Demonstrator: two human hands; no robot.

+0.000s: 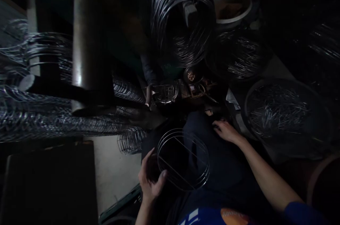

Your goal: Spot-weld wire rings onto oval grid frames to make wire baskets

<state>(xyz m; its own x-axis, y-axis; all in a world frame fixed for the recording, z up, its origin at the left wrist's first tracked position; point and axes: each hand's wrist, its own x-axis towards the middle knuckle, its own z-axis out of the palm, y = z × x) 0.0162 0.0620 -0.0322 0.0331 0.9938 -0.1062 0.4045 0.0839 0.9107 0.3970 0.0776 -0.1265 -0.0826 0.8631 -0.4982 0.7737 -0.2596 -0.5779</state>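
Observation:
A round wire frame (205, 179) with several stacked rings and straight cross wires sits over my lap. At its left side is my left hand (150, 179), fingers and thumb apart in a wide C shape. The thumb tip overlaps the rim; whether it touches the wire I cannot tell. My right hand (225, 131) lies by my right thigh, fingers loosely stretched and slightly apart, with no held thing visible. Just beyond its fingertips is a small tan piece (209, 112), too dark to name.
A large wire coil (183, 2) hangs ahead. Stacked wire rings (53, 115) line the left behind a metal post (82, 41). At right stands a basin (247, 111) of short wires. Another person's hand (148, 96) is beside a wire basket (167, 93).

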